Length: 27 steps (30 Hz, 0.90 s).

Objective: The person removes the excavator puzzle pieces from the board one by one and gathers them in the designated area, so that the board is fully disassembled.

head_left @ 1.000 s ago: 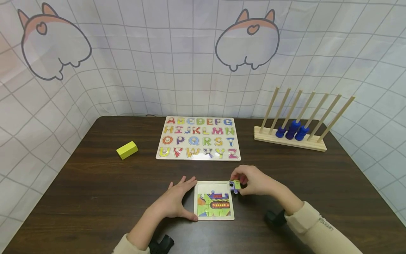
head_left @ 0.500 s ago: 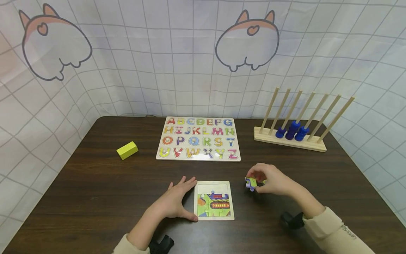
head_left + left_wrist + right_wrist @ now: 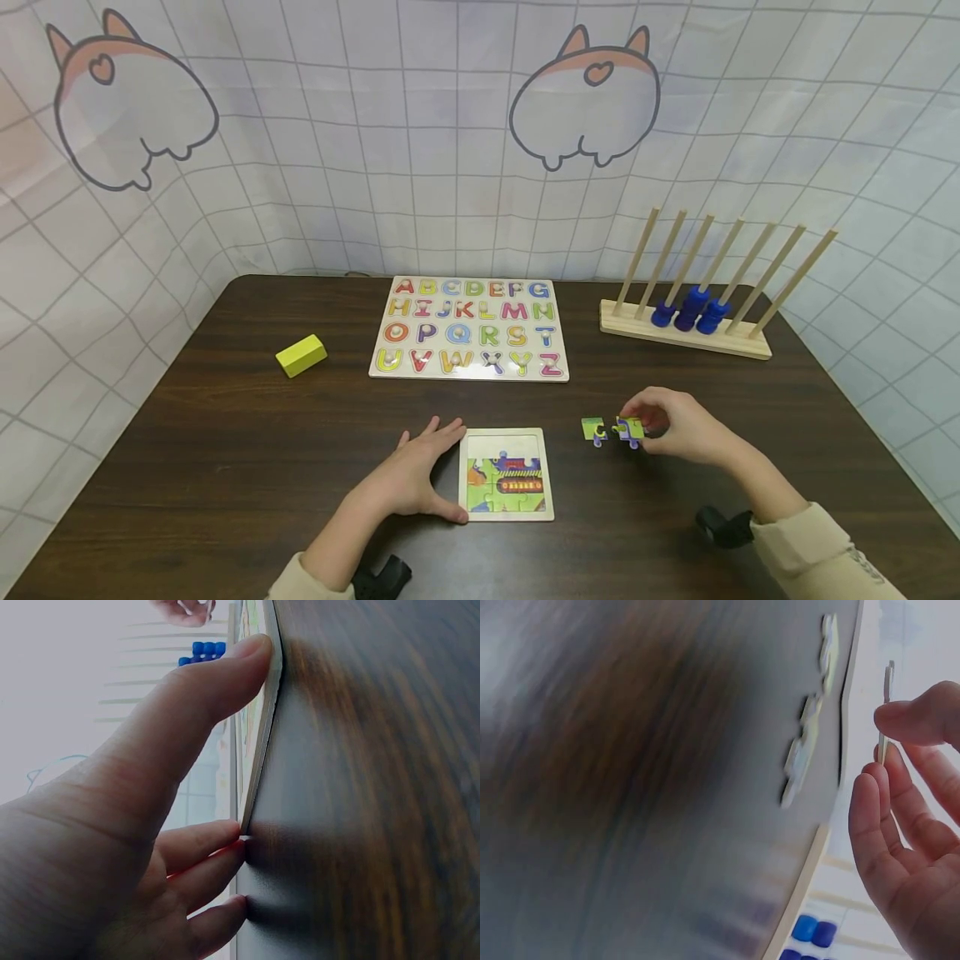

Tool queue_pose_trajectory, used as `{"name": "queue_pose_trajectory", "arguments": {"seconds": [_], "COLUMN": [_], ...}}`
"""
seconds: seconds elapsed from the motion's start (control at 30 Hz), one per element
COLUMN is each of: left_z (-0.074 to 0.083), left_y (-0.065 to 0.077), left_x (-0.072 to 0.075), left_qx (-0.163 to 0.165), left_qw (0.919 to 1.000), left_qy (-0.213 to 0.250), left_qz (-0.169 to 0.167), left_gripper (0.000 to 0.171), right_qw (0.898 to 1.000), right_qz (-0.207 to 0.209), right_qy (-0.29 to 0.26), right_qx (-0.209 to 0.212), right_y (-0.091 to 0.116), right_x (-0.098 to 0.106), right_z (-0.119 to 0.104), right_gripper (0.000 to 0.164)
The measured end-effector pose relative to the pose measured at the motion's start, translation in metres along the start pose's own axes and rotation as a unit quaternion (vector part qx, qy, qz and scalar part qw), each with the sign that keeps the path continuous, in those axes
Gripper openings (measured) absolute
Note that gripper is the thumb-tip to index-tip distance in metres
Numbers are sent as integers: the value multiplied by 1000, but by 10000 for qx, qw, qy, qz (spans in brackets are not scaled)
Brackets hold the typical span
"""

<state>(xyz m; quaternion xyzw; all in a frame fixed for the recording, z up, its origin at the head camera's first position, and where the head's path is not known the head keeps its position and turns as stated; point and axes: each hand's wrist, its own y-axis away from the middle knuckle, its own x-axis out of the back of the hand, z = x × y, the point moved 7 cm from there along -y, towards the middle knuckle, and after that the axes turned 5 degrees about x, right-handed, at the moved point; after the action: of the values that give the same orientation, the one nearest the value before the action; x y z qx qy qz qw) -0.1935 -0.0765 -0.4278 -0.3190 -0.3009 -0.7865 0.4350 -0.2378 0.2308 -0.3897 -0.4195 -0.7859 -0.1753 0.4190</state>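
My left hand lies with straight, spread fingers at the left side of a small wooden jigsaw puzzle tray. Its thumb touches the near left corner, and the index fingertip is at the far left corner. The tray's lower part holds joined green, purple and red pieces; its upper strip shows bare. To the right of it, my right hand pinches a puzzle piece between thumb and fingers, above the table. Beneath the hand, loose puzzle pieces lie on the table; a green and purple loose piece shows left of the hand.
An alphabet board with colourful letters lies behind the tray. At the back right stands a wooden peg rack with tall pegs and several blue beads. A yellow block is at the left on the dark table.
My right hand has moved rightward from the tray's upper right corner with the puzzle piece, uncovering a loose piece on the table. The left hand and the tray have stayed put.
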Motion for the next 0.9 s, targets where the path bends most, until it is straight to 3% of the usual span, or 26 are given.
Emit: {"name": "queue_pose_trajectory", "arguments": {"seconds": [0.4,0.9], "left_z": [1,1], "left_y": [-1,1], "left_x": [-1,0], "left_qx": [-36,-78], "left_qw": [10000,10000], "left_qy": [-28,-24], "left_qz": [-3,49], "left_gripper": [103,104], "right_qw": [9993,9987], "right_qz": [47,1], "right_qy": [85,185], "right_qx": [-355,-482], "right_y": [16,23], "right_x": [14,20], "right_z": [24,45], "right_gripper": [33,30]}}
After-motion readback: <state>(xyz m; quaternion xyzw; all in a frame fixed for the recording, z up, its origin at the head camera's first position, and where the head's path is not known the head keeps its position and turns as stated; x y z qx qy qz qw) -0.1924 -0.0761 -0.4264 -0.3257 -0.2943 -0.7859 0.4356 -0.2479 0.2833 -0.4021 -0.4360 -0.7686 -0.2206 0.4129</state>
